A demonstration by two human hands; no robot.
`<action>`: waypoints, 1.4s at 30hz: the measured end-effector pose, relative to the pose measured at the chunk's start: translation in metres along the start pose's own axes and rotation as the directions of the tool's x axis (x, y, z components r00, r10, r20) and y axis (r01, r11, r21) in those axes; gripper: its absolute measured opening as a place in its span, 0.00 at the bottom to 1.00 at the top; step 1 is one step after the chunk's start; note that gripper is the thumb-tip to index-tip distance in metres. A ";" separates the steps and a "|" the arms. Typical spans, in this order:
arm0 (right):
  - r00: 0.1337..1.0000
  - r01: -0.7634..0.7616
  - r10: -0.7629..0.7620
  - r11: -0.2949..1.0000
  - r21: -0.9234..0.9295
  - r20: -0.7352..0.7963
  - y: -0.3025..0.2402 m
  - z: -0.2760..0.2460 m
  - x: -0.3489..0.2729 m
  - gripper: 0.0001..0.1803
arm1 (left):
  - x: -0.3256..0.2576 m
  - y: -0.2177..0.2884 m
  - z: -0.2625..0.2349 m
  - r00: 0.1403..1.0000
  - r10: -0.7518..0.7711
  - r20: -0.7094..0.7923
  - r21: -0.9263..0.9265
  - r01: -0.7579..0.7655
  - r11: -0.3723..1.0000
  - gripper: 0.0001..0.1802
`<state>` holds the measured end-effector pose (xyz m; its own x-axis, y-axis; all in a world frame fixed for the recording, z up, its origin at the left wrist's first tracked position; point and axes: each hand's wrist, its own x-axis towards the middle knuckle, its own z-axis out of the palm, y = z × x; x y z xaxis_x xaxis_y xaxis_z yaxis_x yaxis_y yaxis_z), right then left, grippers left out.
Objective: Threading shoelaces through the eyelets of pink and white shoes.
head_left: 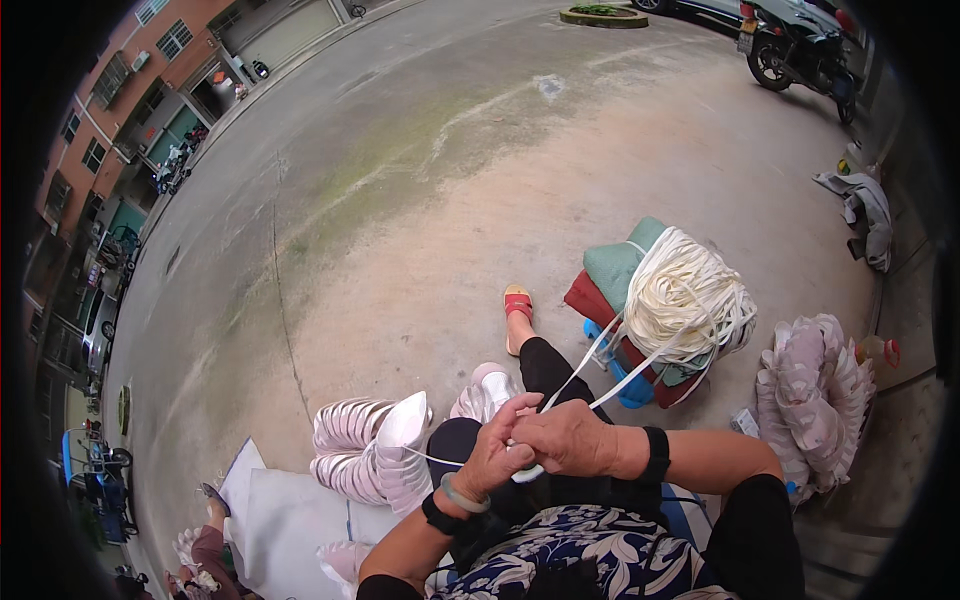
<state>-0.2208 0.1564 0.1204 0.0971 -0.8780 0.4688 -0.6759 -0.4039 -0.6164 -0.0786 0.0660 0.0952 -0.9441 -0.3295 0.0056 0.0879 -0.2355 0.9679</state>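
Left hand point(478, 462): fingers narrow, bent in toward the thumb and holding the white strip point(627, 381); the tips press against the other hand, so the exact pinch is hidden.
Right hand point(568, 438): fingers curled tight in a fist about the same strip, knuckles up, touching its partner.
White strip: two lengths reach the hands from between one and two o'clock, and a pale piece shows just below the fists.
Thin cord point(432, 457): runs from the left hand toward nine o'clock, to the stack of cups there.
Coil point(690, 295): a thick cream-white heap of strip, between one and two o'clock from the hands, resting on folded green cloth point(612, 268) and dark red cloth point(586, 298), with a blue seat point(634, 390) showing below.
Cup stacks: a curved pinkish-white row point(345, 450) at nine o'clock, a small pile point(484, 392) near eleven, a big tied bunch point(812, 395) near three (all look like nested, rounded cups).
White sheet point(290, 525): spread on the ground between eight and nine o'clock.
Red sandal point(517, 301): on the wearer's foot at twelve o'clock.
Co-worker point(208, 552): partly visible at eight o'clock.
Motorbike point(800, 55): parked far off at one o'clock.
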 end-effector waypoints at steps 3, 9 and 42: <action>0.974 -0.206 0.205 0.979 0.003 -0.100 0.012 -0.023 -0.004 0.06 | -0.017 -0.002 -0.006 0.984 -0.180 0.002 -0.004 0.180 0.984 0.26; 0.769 -0.600 0.455 0.756 -0.262 -0.450 0.117 -0.083 -0.084 0.08 | -0.054 -0.009 -0.042 0.985 0.023 -0.169 0.544 0.074 0.836 0.08; 0.778 -0.624 0.620 0.746 -0.233 -0.099 0.114 0.039 -0.090 0.07 | -0.058 -0.074 -0.038 0.959 -0.110 -0.260 0.617 0.252 0.745 0.09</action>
<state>-0.2781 0.1795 -0.0166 -0.4160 -0.9082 0.0453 -0.7350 0.3065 -0.6048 -0.0186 0.0674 0.0135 -0.8329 -0.5279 -0.1662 -0.3687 0.3054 0.8779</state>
